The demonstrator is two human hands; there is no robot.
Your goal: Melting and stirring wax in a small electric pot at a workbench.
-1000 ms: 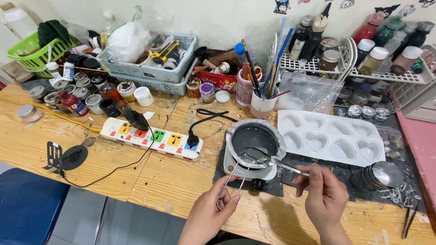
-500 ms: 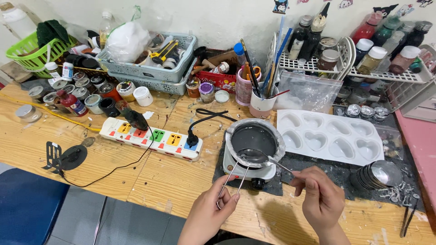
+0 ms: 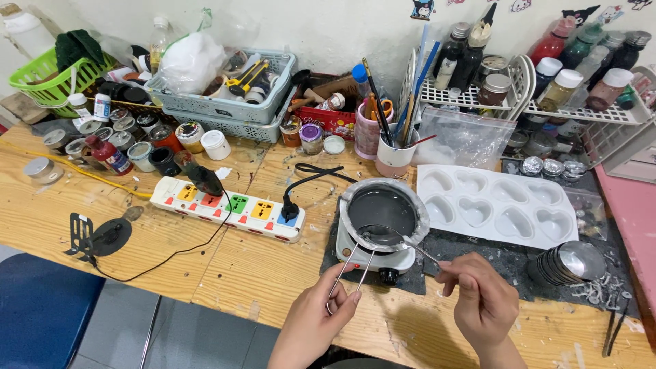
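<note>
Bright, even indoor light; sharp focus

Soft shadows under the hands on the wooden table; faint glare on foil cups; slight wide-angle bending at edges.

Two bare hands, no sleeves, rings or gloves, short plain fingernails.

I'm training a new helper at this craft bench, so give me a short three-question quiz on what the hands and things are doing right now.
1. True or false: the left hand holds the wire handle of the melting pot.
2. What does the right hand hold? A) brush B) metal spoon C) scissors
3. Which side of the pot is the white heart mould on, as seen in the head view?

Key: 1 true. 2 B, the metal spoon, its bowl at the pot's near rim. 3 The right side.
</note>
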